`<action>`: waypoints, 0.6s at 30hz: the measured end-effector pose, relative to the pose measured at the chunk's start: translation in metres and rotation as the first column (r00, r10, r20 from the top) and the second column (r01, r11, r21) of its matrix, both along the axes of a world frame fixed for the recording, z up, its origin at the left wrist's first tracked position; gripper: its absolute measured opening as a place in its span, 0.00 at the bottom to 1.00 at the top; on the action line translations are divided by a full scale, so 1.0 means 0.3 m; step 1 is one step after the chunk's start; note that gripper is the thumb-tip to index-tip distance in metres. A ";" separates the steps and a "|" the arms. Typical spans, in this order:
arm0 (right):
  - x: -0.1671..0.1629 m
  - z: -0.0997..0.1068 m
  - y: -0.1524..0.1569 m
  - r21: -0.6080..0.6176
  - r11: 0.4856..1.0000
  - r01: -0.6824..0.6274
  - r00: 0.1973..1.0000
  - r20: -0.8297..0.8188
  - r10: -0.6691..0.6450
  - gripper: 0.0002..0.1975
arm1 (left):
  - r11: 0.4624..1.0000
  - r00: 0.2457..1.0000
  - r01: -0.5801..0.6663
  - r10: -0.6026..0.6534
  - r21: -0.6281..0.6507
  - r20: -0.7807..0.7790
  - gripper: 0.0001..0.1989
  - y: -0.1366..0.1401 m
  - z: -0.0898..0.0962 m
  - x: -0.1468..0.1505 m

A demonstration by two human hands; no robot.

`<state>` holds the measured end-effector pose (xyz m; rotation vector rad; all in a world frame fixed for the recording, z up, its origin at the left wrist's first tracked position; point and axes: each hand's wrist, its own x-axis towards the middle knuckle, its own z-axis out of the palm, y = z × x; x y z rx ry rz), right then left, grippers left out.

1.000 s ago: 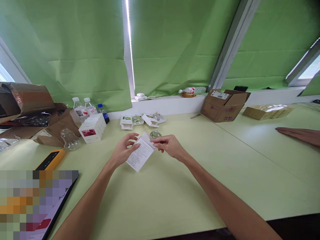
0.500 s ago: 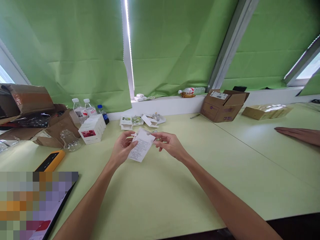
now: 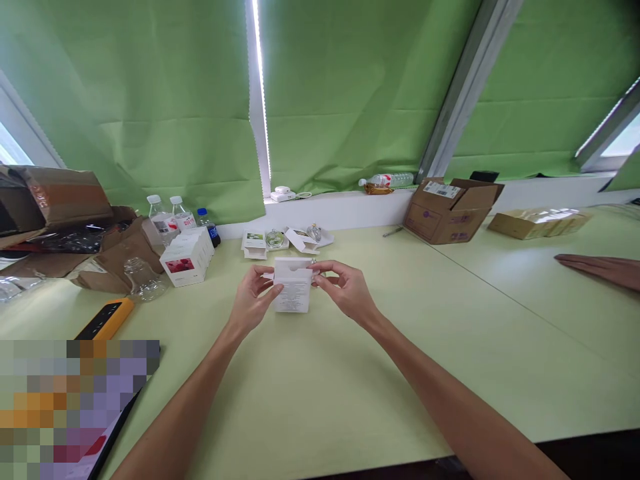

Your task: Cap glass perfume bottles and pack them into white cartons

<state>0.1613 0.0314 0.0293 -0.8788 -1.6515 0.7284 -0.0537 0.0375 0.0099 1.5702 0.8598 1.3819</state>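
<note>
White cardboard carton [image 3: 292,300] printed with small dark text, gripped from both sides in the head view.
Its left side is pinched by the left hand [image 3: 254,298], its upper right edge by the right hand [image 3: 346,288]. It is held upright at the pale green table [image 3: 320,393] (whether its base is touching cannot be told). Farther back, a clear round glass bottle [image 3: 275,239] is flanked by a white box with a green picture [image 3: 255,243].
</note>
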 end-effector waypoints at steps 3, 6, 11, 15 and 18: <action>-0.005 0.004 -0.008 0.070 0.998 -0.003 0.997 0.083 -0.003 0.11 | 1.000 0.997 0.011 -0.010 0.017 -0.073 0.15 0.001 -0.003 -0.005; -0.005 0.007 -0.012 0.063 0.998 0.010 0.992 0.129 -0.018 0.13 | 1.000 0.993 0.009 -0.008 0.008 -0.114 0.15 -0.004 0.004 -0.005; 0.000 0.008 -0.010 0.061 0.998 0.013 0.985 0.170 -0.024 0.11 | 0.997 0.993 -0.044 0.038 -0.057 -0.109 0.16 -0.012 0.023 0.000; 0.000 0.005 -0.010 0.069 0.998 0.015 0.983 0.181 -0.027 0.12 | 0.992 0.996 -0.064 0.057 -0.109 -0.065 0.17 -0.008 0.023 0.004; -0.001 0.003 -0.013 0.113 0.993 0.044 0.980 0.185 -0.065 0.12 | 0.991 0.998 -0.035 0.027 -0.133 -0.060 0.16 -0.004 0.018 0.003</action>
